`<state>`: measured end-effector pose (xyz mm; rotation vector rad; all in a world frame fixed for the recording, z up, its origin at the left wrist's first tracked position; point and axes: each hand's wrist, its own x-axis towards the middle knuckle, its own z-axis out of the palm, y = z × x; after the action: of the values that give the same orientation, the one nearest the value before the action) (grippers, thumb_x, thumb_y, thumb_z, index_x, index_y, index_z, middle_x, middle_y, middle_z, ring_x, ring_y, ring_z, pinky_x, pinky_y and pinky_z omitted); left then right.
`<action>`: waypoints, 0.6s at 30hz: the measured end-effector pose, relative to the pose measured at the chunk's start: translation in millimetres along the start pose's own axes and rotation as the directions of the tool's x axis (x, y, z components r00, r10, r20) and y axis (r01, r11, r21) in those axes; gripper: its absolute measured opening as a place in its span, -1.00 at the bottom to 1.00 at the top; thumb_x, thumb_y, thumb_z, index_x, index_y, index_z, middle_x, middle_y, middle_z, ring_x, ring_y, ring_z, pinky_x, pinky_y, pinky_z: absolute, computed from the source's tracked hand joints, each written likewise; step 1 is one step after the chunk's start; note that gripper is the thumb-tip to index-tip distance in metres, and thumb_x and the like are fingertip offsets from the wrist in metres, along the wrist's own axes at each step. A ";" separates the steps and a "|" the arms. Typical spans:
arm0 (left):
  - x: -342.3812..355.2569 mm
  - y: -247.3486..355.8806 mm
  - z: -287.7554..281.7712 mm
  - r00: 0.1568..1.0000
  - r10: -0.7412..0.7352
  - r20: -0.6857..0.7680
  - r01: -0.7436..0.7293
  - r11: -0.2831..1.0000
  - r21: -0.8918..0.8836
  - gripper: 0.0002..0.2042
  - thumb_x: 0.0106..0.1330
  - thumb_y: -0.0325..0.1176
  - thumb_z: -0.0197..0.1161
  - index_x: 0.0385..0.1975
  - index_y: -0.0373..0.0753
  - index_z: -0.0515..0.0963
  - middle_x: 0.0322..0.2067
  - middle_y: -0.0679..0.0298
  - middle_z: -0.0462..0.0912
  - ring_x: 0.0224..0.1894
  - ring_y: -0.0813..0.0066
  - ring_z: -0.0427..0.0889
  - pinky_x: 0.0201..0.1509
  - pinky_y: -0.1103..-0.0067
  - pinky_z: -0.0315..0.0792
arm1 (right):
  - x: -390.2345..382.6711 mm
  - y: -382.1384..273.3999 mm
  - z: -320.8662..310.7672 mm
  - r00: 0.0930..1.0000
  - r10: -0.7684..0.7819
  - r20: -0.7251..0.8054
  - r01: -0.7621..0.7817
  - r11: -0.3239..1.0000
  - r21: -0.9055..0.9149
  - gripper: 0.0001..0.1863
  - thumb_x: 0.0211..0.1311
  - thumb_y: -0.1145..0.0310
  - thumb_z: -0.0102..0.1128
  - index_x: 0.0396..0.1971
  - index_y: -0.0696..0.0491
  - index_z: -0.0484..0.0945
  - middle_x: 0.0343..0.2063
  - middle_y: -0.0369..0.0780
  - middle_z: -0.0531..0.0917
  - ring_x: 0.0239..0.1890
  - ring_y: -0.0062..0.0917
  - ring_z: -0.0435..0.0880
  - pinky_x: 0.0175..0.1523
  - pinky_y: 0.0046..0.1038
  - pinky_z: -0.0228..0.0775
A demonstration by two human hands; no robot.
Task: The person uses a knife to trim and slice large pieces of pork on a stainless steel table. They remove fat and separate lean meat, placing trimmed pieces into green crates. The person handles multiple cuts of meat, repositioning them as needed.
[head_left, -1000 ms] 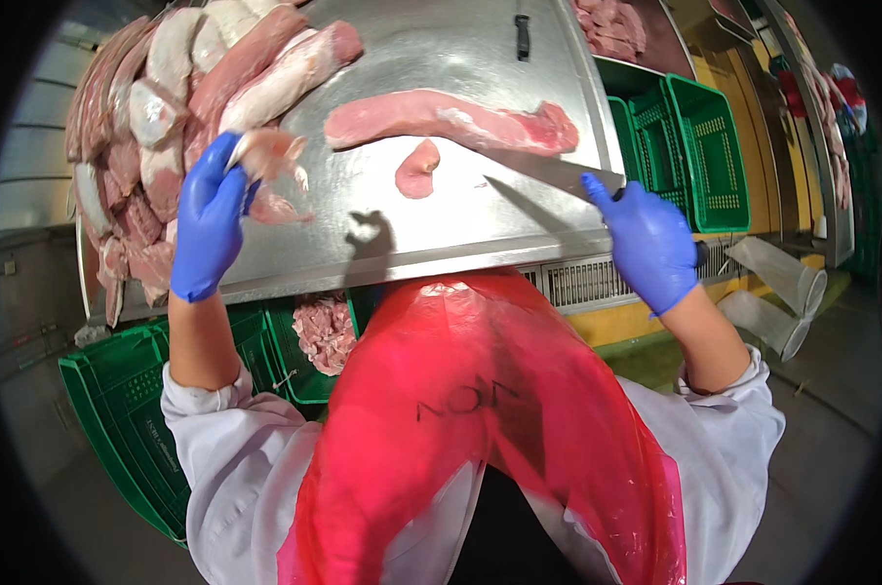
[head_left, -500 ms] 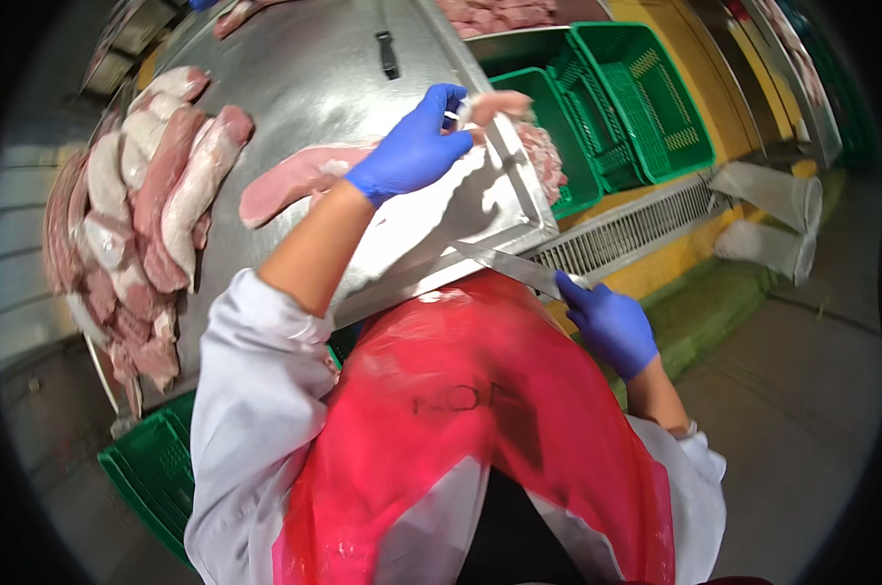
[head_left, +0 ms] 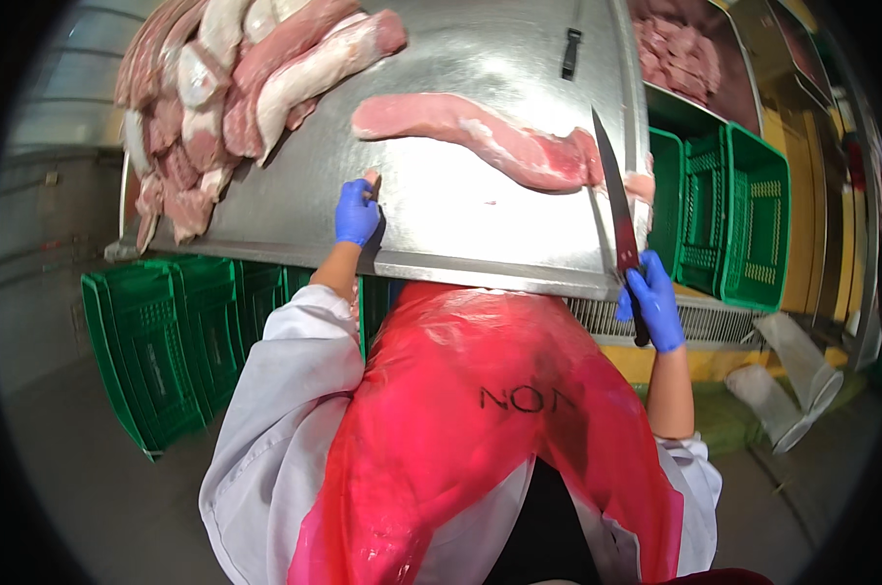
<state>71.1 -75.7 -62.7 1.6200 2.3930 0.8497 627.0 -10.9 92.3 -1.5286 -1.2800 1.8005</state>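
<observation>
From where I am standing, the long loin (head_left: 475,132) is lying across the middle of the table (head_left: 411,200), and the left hand (head_left: 358,214) is hovering or resting near the front rim (head_left: 480,273), its fingers pressing together, as it seems, on a small pink scrap (head_left: 372,178). The right hand (head_left: 659,304) is gripping the knife (head_left: 614,190), with the fingers wrapping around its dark handle; the blade is pointing away from the body and is crossing in front of the loin's right end, but whether it is touching I cannot tell. For cutting well here, I would be putting the scrap aside first, then steadying the loin with flat fingers, well out of the blade's path. The meat is probably soft and slippery, so long light strokes should be working better than hard pressing. A pile (head_left: 246,97) of meat is filling the far left part and limiting the room there. A dark object (head_left: 571,54) is lying toward the far side, cut pieces (head_left: 680,63) are showing beyond the right edge, and a green basket (head_left: 753,210) is sitting nearer. Green crates (head_left: 129,341) are standing at the front left. The right hand is hanging outside the corner, so the rim may be blocking a low stroke.
</observation>
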 end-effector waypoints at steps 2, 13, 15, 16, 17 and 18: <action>-21.4 -59.8 -22.2 0.980 -0.056 -0.190 0.025 0.987 -0.160 -0.62 0.17 -0.68 0.06 0.00 -0.23 0.48 -0.17 0.18 0.57 -0.13 0.28 0.61 0.04 0.42 0.52 | 58.1 -5.9 32.4 0.989 -0.103 0.104 0.100 0.994 0.040 -0.88 0.55 0.39 0.02 -0.07 0.09 0.38 -0.59 -0.24 0.55 -0.65 -0.57 0.55 -0.53 -0.49 0.42; -141.3 -205.2 -181.8 0.804 -0.529 -0.273 0.590 0.766 0.255 -0.42 0.17 -0.44 0.20 0.29 -0.24 0.39 0.12 -0.14 0.59 0.18 -0.17 0.57 0.27 0.13 0.44 | 219.4 -37.8 129.2 0.945 -0.297 -0.137 0.320 0.926 0.199 -0.85 0.56 0.34 0.05 -0.21 0.11 0.42 -0.59 -0.23 0.58 -0.66 -0.56 0.56 -0.54 -0.51 0.45; -131.2 -196.7 -183.9 0.736 -0.585 -0.341 0.675 0.592 0.440 -0.33 0.15 -0.30 0.30 0.34 -0.23 0.35 0.26 -0.06 0.46 0.28 -0.20 0.43 0.31 0.03 0.36 | 211.4 -21.9 101.1 0.915 -0.319 -0.248 0.371 0.906 0.202 -0.90 0.57 0.39 0.00 -0.17 0.10 0.38 -0.59 -0.22 0.56 -0.66 -0.53 0.55 -0.53 -0.46 0.50; -121.6 -196.0 -182.9 0.803 -0.498 -0.327 0.596 0.664 0.451 -0.32 0.16 -0.29 0.30 0.35 -0.25 0.33 0.27 -0.08 0.44 0.30 -0.20 0.40 0.34 0.03 0.32 | 202.7 -11.2 88.4 0.908 -0.279 -0.314 0.365 0.893 0.262 -0.90 0.57 0.40 -0.01 -0.20 0.10 0.38 -0.59 -0.21 0.55 -0.64 -0.51 0.54 -0.51 -0.46 0.47; -111.3 -192.9 -183.9 0.855 -0.408 -0.319 0.517 0.721 0.462 -0.32 0.18 -0.27 0.30 0.36 -0.28 0.32 0.28 -0.09 0.42 0.33 -0.19 0.36 0.36 0.03 0.28 | 192.8 0.2 78.1 0.900 -0.235 -0.367 0.361 0.874 0.325 -0.90 0.57 0.41 -0.02 -0.23 0.09 0.38 -0.59 -0.21 0.54 -0.63 -0.50 0.54 -0.50 -0.47 0.45; -96.2 -201.1 -179.2 0.919 -0.256 -0.300 0.376 0.800 0.467 -0.33 0.21 -0.27 0.30 0.34 -0.33 0.32 0.26 -0.12 0.43 0.32 -0.18 0.36 0.39 0.04 0.23 | 183.9 10.1 66.4 0.872 -0.184 -0.455 0.349 0.884 0.312 -0.93 0.55 0.44 -0.04 -0.20 0.10 0.39 -0.59 -0.21 0.52 -0.62 -0.50 0.53 -0.48 -0.47 0.46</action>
<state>-125.3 -281.9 -36.3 1.2254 3.1416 0.3479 515.0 109.6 -14.0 -1.3311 -0.8226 1.3495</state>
